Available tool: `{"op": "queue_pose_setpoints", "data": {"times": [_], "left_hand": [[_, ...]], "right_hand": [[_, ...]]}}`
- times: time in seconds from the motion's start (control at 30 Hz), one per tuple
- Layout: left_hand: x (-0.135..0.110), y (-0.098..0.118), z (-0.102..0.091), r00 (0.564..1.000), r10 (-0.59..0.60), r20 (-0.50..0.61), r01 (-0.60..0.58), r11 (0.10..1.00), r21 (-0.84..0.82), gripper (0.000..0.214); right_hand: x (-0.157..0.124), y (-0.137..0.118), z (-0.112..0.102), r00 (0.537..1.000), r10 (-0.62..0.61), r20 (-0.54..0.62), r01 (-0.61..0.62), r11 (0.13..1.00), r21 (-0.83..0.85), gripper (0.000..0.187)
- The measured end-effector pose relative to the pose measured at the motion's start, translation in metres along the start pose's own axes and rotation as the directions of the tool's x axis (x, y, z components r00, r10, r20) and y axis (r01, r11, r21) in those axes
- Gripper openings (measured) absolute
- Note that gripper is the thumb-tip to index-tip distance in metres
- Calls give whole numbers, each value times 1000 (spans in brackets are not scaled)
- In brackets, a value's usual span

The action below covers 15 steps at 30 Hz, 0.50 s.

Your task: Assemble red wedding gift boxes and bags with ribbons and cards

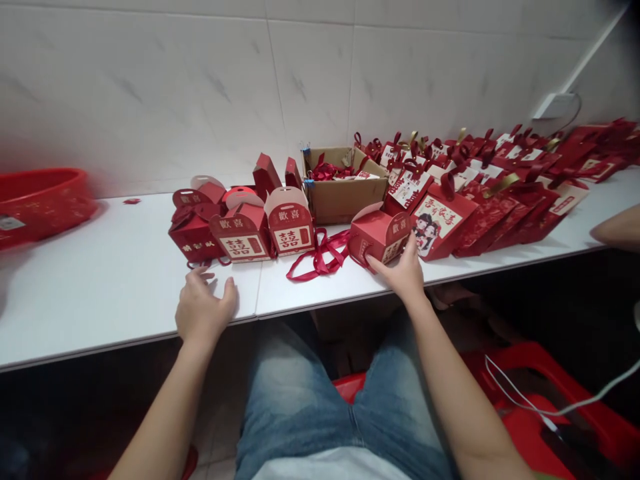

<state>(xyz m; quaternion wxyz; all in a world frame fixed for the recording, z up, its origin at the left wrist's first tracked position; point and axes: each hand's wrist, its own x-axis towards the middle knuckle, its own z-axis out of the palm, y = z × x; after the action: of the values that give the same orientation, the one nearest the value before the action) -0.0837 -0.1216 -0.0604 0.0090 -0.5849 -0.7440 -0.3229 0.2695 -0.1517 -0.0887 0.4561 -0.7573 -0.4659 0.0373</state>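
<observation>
Red gift box [375, 230] sits gripped between thumb and fingers of the right hand [406, 277], beside loose ribbon [321, 267] on the white surface [115, 287]. Behind, a cardboard carton [345, 205] contains red ribbons [325, 171]. The left hand [203, 305] has fingers loosely parted, holding nothing.

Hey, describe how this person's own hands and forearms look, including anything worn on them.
The ungloved left hand and ungloved right hand join bare forearms; no sleeve, watch or bracelet shows. Any rings are too small to tell. The person wears faded blue denim jeans and a pale fabric top.
</observation>
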Motion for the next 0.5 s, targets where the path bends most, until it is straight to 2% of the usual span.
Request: {"op": "queue_pose_setpoints", "data": {"times": [0.2, 0.5], "left_hand": [[-1, 3, 1, 996, -57, -66, 54, 998, -40, 45], [-3, 6, -2, 998, -60, -37, 60, 998, 6, 41]], "right_hand": [[-1, -5, -2, 999, 23, 34, -22, 999, -29, 123], [0, -9, -3, 999, 26, 39, -21, 992, -122, 119]]}}
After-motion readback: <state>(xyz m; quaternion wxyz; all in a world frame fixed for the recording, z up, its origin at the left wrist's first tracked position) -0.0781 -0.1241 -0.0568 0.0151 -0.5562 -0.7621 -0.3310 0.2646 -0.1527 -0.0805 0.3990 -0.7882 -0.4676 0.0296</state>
